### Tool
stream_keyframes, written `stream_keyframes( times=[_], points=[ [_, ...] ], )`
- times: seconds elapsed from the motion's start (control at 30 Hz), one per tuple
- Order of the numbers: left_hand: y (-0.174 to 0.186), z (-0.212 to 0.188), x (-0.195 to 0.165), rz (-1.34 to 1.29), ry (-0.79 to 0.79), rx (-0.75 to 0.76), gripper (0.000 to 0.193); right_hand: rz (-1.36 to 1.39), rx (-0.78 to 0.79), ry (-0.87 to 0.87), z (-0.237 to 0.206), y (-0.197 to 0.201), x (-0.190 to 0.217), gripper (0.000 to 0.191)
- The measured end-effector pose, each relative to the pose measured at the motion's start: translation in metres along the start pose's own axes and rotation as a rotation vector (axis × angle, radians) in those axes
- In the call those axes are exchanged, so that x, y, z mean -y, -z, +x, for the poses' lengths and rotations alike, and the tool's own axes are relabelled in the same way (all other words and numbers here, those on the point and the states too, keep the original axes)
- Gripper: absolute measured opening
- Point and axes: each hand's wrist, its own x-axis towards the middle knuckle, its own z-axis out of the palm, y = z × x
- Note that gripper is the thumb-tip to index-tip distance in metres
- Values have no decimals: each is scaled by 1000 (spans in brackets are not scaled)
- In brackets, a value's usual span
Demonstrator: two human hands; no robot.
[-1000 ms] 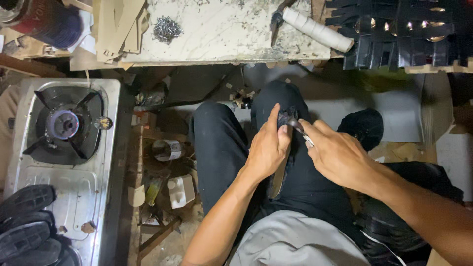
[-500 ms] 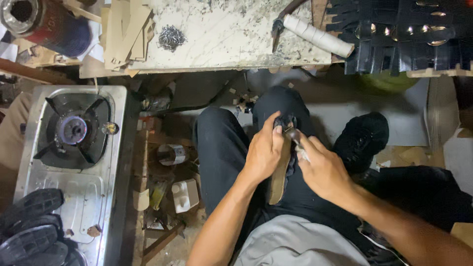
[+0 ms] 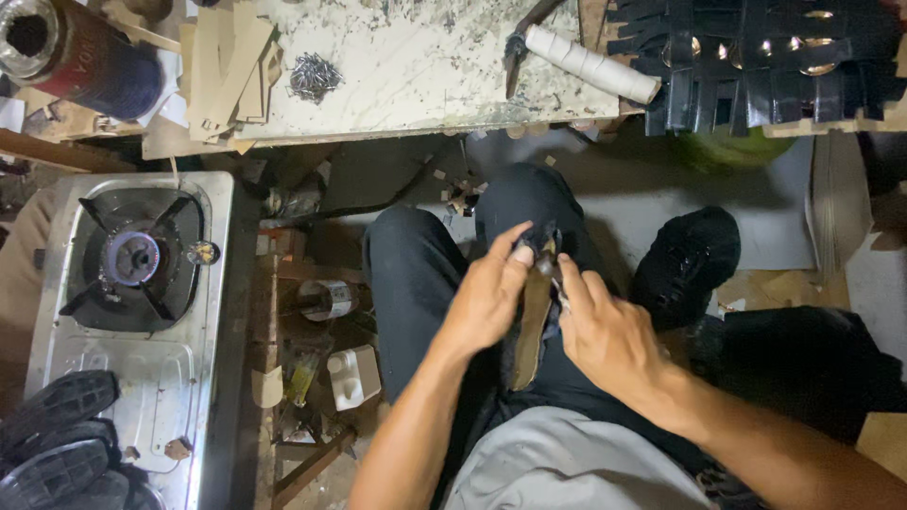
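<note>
Pinching from both sides, the left hand (image 3: 487,302) and right hand (image 3: 605,331) each keep a clenched grip on a long tan sole piece (image 3: 531,331), stood lengthwise over the lap so the thighs steady it; the dark material at its upper end is probably a shoe upper, though blur prevents certainty. Left of the sole piece sits a small white bottle (image 3: 354,373) and a banded tin (image 3: 326,299). Beyond it, on the desk (image 3: 425,66), lie a white roll (image 3: 590,63), nails (image 3: 314,76) and a dark red can (image 3: 80,57).
</note>
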Motion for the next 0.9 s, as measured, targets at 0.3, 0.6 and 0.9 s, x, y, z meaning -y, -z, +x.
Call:
stream_keyframes(
  times=[0.3, 0.6, 0.9],
  points=[
    [27, -1, -23, 105, 1, 31, 31, -4, 49, 34, 2, 3, 14, 63],
    [21, -23, 7, 176, -60, -125, 39, 285, 162, -11, 11, 8, 6, 38],
    [24, -19, 48, -501, 59, -155, 53, 1008, -261, 95, 18, 48, 34, 32]
  ],
)
